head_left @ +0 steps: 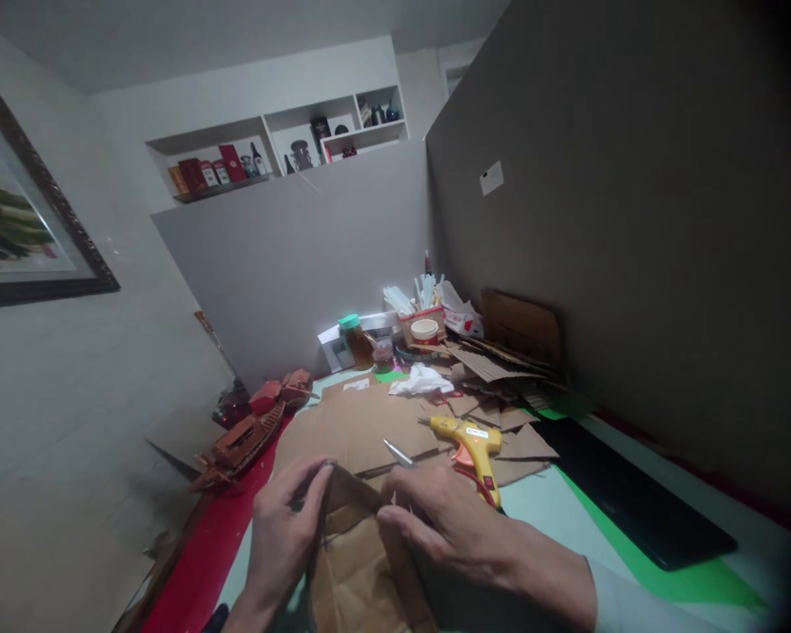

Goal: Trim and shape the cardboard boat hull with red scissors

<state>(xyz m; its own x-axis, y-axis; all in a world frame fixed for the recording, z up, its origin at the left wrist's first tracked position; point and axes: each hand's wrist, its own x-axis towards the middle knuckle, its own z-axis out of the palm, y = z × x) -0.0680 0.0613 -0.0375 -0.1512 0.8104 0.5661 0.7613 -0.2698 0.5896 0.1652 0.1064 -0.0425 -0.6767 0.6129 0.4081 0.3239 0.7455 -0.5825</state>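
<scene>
My left hand (285, 523) is closed in a pinch on the left edge of a brown cardboard piece (359, 563) that lies in front of me. My right hand (445, 519) grips the same cardboard from the right and also holds a thin metal blade (399, 454) that points up and away. A yellow and orange glue gun (473, 444) lies on flat cardboard sheets (362, 422) just beyond my right hand.
A red model boat (247, 435) sits at the table's left edge. Cardboard scraps, a crumpled white tissue (422, 380), a green-lidded jar (354, 338) and a box of sticks (425, 308) crowd the back. A black slab (633, 497) lies on a green mat at right, beside a grey partition.
</scene>
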